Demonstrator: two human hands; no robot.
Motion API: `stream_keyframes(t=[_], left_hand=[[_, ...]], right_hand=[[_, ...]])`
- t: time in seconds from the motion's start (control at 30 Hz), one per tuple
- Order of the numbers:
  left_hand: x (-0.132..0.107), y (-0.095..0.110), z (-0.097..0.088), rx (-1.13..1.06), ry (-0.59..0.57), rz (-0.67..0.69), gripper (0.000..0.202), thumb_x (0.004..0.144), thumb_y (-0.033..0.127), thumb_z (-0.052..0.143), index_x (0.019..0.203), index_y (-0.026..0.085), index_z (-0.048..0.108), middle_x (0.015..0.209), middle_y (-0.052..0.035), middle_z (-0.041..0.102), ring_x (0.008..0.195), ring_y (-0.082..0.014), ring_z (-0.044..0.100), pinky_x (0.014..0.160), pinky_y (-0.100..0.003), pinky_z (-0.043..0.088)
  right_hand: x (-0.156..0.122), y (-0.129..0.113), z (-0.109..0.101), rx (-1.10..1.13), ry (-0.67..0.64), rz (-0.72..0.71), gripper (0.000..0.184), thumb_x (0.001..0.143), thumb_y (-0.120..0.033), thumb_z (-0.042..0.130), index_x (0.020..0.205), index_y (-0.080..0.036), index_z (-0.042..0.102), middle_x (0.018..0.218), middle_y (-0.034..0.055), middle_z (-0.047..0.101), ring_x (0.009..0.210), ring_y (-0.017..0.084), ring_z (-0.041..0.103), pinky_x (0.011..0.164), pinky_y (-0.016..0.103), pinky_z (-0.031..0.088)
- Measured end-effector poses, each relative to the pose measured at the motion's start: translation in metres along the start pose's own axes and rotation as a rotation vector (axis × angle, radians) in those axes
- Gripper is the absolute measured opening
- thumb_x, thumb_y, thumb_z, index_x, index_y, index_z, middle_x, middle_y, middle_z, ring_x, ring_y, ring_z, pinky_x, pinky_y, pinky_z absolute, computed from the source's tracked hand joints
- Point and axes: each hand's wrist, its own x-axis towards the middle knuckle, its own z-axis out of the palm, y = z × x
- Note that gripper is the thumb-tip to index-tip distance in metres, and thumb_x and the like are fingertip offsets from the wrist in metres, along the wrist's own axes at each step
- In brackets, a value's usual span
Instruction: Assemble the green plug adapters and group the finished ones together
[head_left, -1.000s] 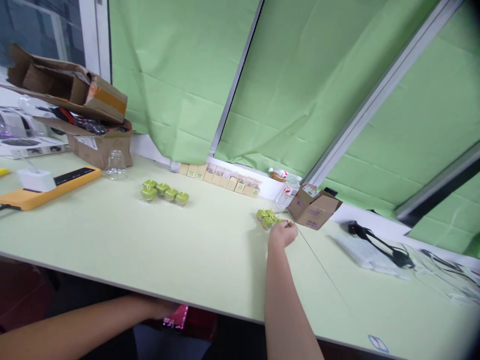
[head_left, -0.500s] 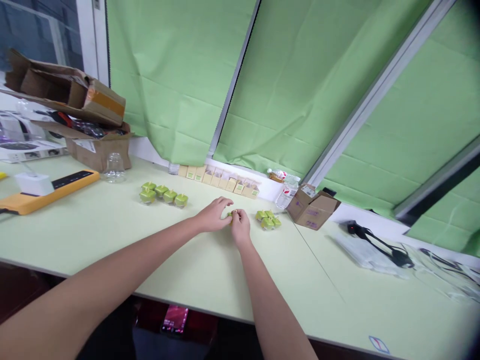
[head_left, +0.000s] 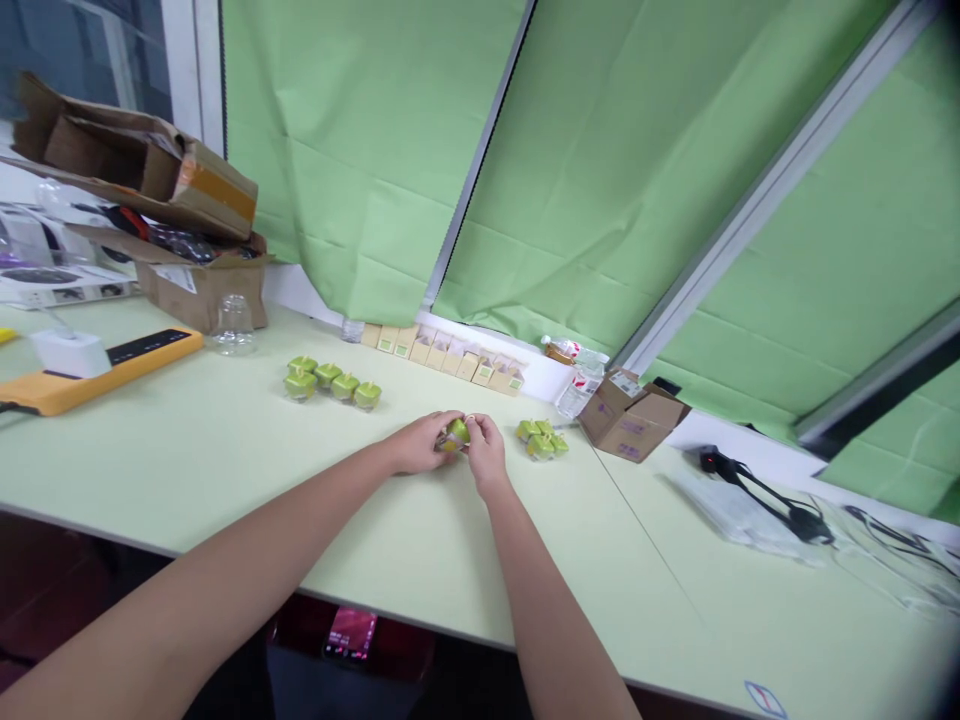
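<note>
Both my hands meet over the pale green table (head_left: 225, 470) around one small green cap-shaped piece (head_left: 457, 432). My left hand (head_left: 421, 444) cups it from the left with curled fingers. My right hand (head_left: 486, 450) pinches it from the right. A cluster of the same green pieces (head_left: 541, 439) lies just right of my hands. A row of several more green pieces (head_left: 331, 382) stands to the left. Behind them a line of small tan boxes (head_left: 442, 355) runs along the wall.
An open small cardboard box (head_left: 632, 413) and a plastic water bottle (head_left: 579, 388) stand at the back right. A black cable (head_left: 757, 490) lies on clear bags further right. At the left are a yellow device (head_left: 97, 365), a glass jar (head_left: 234, 327) and stacked cardboard boxes (head_left: 142, 185).
My right hand came back from the green cluster with one piece. My left hand rose from below the table edge and joined it; both now grip the piece more tightly.
</note>
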Motion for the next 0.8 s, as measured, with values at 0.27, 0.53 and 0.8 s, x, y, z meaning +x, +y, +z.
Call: stream_keyframes(t=[0.27, 0.53, 0.8], left_hand=[[-0.003, -0.017, -0.011, 0.137, -0.002, -0.121, 0.05, 0.071, 0.032, 0.066, 0.119, 0.021, 0.056, 0.112, -0.0081, 0.065, 0.098, -0.0242, 0.063, 0.086, -0.034, 0.049], [-0.001, -0.025, -0.022, 0.319, 0.115, -0.212, 0.051, 0.07, 0.028, 0.067, 0.119, 0.018, 0.053, 0.122, -0.0134, 0.058, 0.115, -0.0304, 0.053, 0.096, -0.042, 0.045], [-0.002, 0.033, -0.019, 0.188, 0.063, 0.168, 0.051, 0.078, 0.008, 0.05, 0.126, 0.024, 0.054, 0.127, -0.0078, 0.057, 0.122, -0.0246, 0.048, 0.103, -0.04, 0.043]], right_hand=[[0.004, -0.001, -0.006, 0.16, 0.065, 0.112, 0.026, 0.072, -0.046, 0.063, 0.083, -0.024, 0.054, 0.085, -0.0006, 0.059, 0.078, 0.017, 0.059, 0.057, 0.029, 0.052], [0.005, -0.003, -0.012, 0.252, 0.068, 0.304, 0.026, 0.069, -0.042, 0.072, 0.077, -0.022, 0.058, 0.079, 0.0019, 0.061, 0.07, 0.016, 0.058, 0.065, 0.034, 0.054], [-0.006, -0.011, -0.01, 0.332, -0.289, 0.212, 0.042, 0.06, -0.03, 0.082, 0.097, -0.02, 0.066, 0.087, 0.0023, 0.067, 0.083, 0.018, 0.062, 0.08, 0.032, 0.049]])
